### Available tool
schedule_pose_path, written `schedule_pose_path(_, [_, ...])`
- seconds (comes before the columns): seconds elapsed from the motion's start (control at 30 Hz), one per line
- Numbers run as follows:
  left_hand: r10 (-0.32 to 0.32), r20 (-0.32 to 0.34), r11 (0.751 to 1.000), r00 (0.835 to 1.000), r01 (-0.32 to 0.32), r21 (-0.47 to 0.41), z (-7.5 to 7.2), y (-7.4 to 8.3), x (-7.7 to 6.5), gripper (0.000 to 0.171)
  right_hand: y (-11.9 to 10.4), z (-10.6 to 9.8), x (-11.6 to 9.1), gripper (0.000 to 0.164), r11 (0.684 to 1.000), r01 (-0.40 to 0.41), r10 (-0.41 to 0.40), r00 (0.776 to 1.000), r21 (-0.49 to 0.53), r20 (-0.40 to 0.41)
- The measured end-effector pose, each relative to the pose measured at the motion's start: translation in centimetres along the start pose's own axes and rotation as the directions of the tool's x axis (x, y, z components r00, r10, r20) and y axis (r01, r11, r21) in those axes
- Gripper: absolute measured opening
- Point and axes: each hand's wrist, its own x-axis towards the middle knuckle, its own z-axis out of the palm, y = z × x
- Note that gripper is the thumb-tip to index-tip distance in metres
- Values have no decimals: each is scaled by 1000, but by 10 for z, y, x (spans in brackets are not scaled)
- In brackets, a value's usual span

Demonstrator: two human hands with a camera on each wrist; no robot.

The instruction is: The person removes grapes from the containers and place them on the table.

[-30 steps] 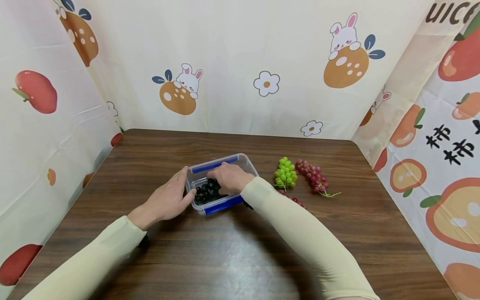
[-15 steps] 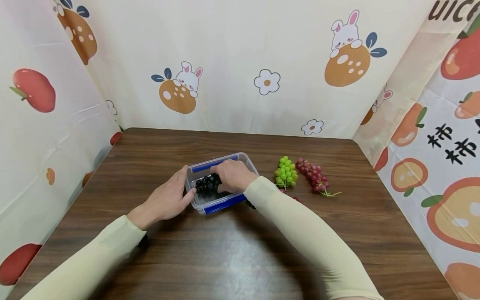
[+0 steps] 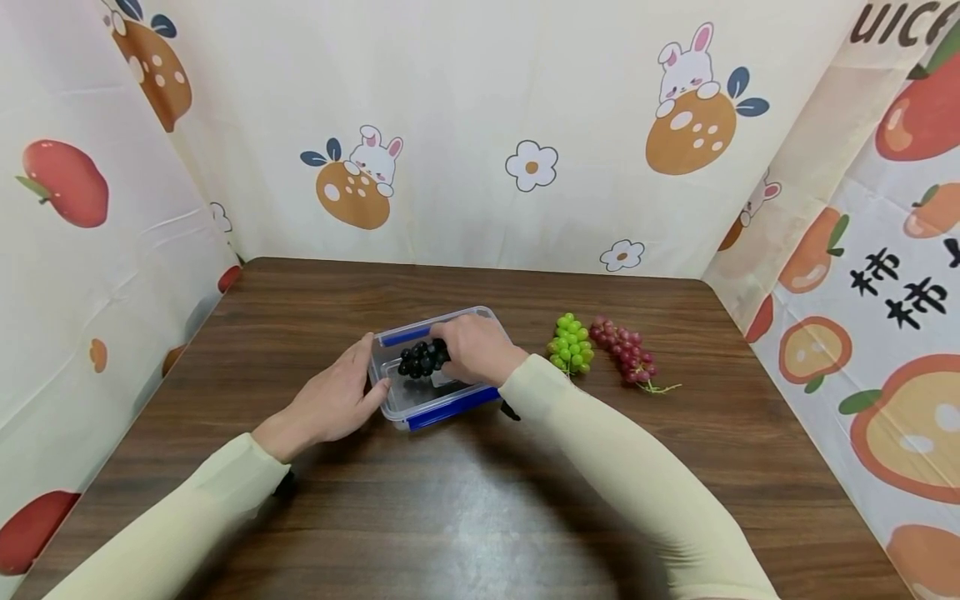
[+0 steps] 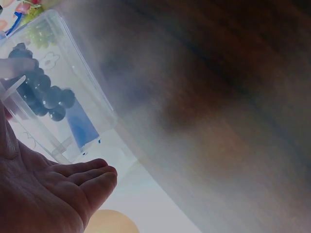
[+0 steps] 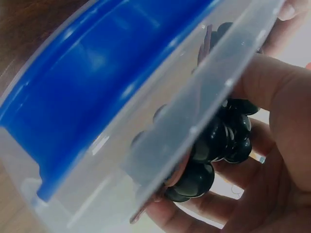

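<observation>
A bunch of black grapes [image 3: 420, 360] is at the clear plastic container [image 3: 392, 410], over its inside in the head view. My right hand [image 3: 477, 350] grips the bunch from its right end. In the right wrist view, curled fingers and thumb close round the dark grapes [image 5: 211, 141], partly seen through the container's wall. My left hand [image 3: 330, 400] rests against the container's left side, its thumb at the near left corner. The left wrist view shows that hand's fingers [image 4: 97, 187] straight and together, beside the see-through wall.
Green grapes [image 3: 570, 346] lie on the brown wooden table [image 3: 420, 517] right of the container. Beside them is a bunch of red grapes [image 3: 624, 352] with its stem toward the near right. Blue clips [image 3: 453, 408] line the container's long sides. A printed curtain [image 3: 465, 100] stands behind.
My right hand has moved to the right and slightly back with the black grapes, baring the container's near floor. The red grapes beside the forearm are now covered by the sleeve. My left hand stays put.
</observation>
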Motion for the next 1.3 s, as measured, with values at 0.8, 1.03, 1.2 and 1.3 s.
schedule_pose_path(0.8, [0, 4, 1000, 1000, 0, 2, 0, 0, -1, 81, 9, -20, -24, 42, 989, -104, 114, 989, 106, -97])
schedule_pose_path(1.03, [-2, 1, 1000, 1000, 2, 4, 1, 0, 0, 81, 11, -21, -31, 44, 984, -130, 143, 984, 122, -105])
schedule_pose_path(1.2, [1, 0, 1000, 1000, -1, 6, 2, 0, 0, 81, 15, -23, -35, 45, 980, -151, 166, 979, 132, -116])
schedule_pose_path(1.3, [3, -5, 1000, 1000, -3, 5, 2, 0, 0, 81, 18, -25, -37, 46, 979, -157, 173, 978, 132, -118])
